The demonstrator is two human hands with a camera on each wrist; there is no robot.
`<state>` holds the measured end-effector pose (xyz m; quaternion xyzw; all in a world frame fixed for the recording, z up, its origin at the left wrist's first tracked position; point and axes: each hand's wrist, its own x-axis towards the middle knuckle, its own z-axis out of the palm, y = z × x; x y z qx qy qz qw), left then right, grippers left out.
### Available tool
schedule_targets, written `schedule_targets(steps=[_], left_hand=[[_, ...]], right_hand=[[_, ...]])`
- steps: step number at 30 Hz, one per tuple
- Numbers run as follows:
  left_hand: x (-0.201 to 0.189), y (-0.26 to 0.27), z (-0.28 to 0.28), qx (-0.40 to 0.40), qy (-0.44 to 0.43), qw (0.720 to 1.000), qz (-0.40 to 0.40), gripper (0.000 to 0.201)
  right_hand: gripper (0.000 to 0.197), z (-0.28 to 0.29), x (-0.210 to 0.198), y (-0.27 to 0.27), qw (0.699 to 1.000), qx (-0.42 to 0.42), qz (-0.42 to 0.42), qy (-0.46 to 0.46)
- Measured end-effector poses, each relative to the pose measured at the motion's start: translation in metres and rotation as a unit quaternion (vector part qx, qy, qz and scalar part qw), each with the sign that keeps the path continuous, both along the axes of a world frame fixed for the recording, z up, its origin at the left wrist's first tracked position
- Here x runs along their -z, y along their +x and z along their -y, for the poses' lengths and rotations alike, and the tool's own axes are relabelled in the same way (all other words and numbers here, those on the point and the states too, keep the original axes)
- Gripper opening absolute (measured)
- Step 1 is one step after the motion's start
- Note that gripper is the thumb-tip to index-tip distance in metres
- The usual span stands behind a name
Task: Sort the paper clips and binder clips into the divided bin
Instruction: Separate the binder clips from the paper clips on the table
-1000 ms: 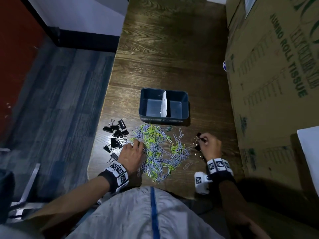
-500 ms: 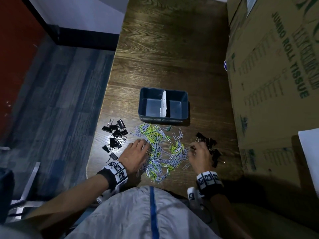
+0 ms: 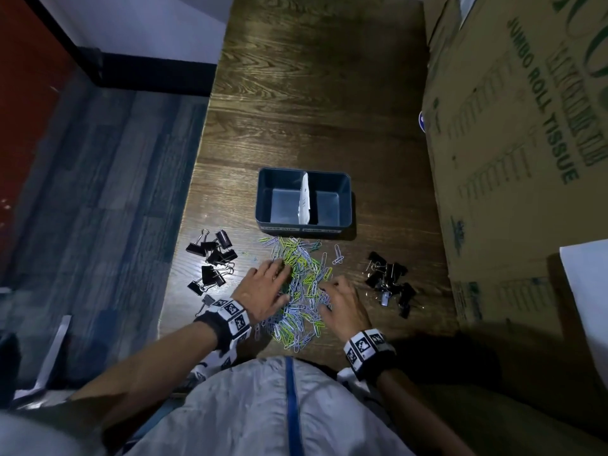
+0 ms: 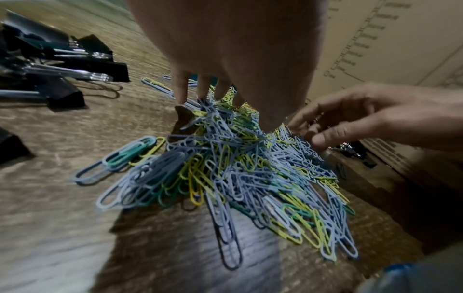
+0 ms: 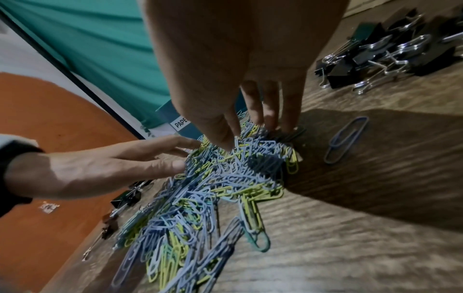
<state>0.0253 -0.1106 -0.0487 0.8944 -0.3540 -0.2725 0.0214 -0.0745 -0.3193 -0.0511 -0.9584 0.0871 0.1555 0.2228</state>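
Observation:
A heap of blue, yellow and green paper clips (image 3: 304,291) lies on the wooden table in front of a dark blue bin (image 3: 263,205) split by a white divider (image 3: 304,200); both compartments look bare. Black binder clips lie in two groups, one left (image 3: 214,258) and one right (image 3: 390,281) of the heap. My left hand (image 3: 263,289) rests flat on the heap's left side, fingers (image 4: 180,89) straight and spread. My right hand (image 3: 340,299) touches the heap's right side with its fingertips (image 5: 255,115) pointing down into the clips (image 5: 213,188); it grips nothing.
A large cardboard box (image 3: 513,143) stands along the table's right side, close to the right binder clips. A few stray paper clips (image 3: 337,255) lie beside the heap. The table's left edge (image 3: 184,245) drops to the floor just past the left binder clips.
My right hand left the binder clip it pinched with the right group and moved left onto the paper clip heap. My left hand slid a little right and forward over the heap.

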Motion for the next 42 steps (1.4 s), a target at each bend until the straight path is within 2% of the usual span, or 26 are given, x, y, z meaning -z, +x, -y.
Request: schedule_targets(steps=[2,4,7,10,14,17,19,21,23,25,27,29,31,32,34,37,39,42], left_hand=[[-0.004,0.004,0.001,-0.012,-0.026,0.999,0.029,0.07],[-0.007,0.013,0.005,-0.038,-0.034,0.998,0.034,0.072],[-0.008,0.03,0.015,-0.095,-0.012,0.995,0.027,0.076],[-0.002,0.041,0.022,-0.152,0.034,0.988,-0.01,0.084],[0.009,0.035,0.023,-0.114,0.036,0.992,-0.039,0.094],[0.01,0.022,0.015,-0.041,0.004,0.998,-0.042,0.089],[0.009,0.015,0.007,-0.006,-0.019,0.999,-0.046,0.082],[0.008,0.012,0.001,-0.013,-0.036,0.999,-0.026,0.074],[0.003,0.011,0.0,-0.073,-0.044,0.996,0.004,0.071],[0.001,0.012,0.003,-0.135,-0.015,0.991,0.008,0.07],[0.004,0.011,0.006,-0.155,0.035,0.987,-0.014,0.072],[0.009,0.005,0.011,-0.13,0.052,0.989,-0.039,0.08],[0.01,-0.004,0.015,-0.108,0.035,0.992,-0.061,0.099],[0.009,-0.008,0.015,-0.095,0.028,0.993,-0.066,0.1],[0.006,-0.013,0.009,-0.052,0.013,0.996,-0.078,0.082],[0.003,-0.011,-0.004,-0.014,-0.043,0.996,-0.075,0.077],[0.002,-0.007,-0.009,-0.019,-0.076,0.995,-0.057,0.071],[0.0,0.002,-0.01,-0.045,-0.093,0.994,-0.019,0.067]], right_hand=[[0.046,0.005,-0.001,0.007,0.999,0.022,0.047,-0.008],[0.056,0.009,-0.002,0.021,0.997,0.041,0.064,-0.003],[0.08,0.008,-0.002,0.049,0.995,0.086,-0.045,0.027],[0.088,-0.002,-0.002,0.07,0.99,0.073,-0.117,0.036],[0.075,-0.022,-0.005,0.073,0.992,-0.014,-0.124,0.023],[0.065,-0.026,-0.006,0.063,0.988,-0.09,-0.122,0.019],[0.06,-0.021,-0.007,0.056,0.99,-0.099,-0.098,0.032],[0.056,-0.015,-0.009,0.055,0.994,-0.084,-0.067,0.034],[0.059,-0.012,-0.011,0.061,0.996,-0.06,-0.058,0.029],[0.064,-0.015,-0.011,0.071,0.996,-0.058,-0.055,0.035],[0.064,-0.024,-0.012,0.082,0.994,-0.087,-0.05,0.04],[0.061,-0.036,-0.013,0.092,0.991,-0.114,-0.05,0.042],[0.058,-0.046,-0.013,0.101,0.991,-0.118,-0.06,0.038],[0.058,-0.049,-0.013,0.104,0.99,-0.117,-0.072,0.032],[0.058,-0.054,-0.011,0.108,0.987,-0.127,-0.093,0.011],[0.053,-0.051,-0.012,0.1,0.985,-0.158,-0.072,0.008],[0.048,-0.042,-0.012,0.088,0.983,-0.18,-0.036,0.02],[0.049,-0.027,-0.009,0.071,0.976,-0.207,-0.046,0.041]])
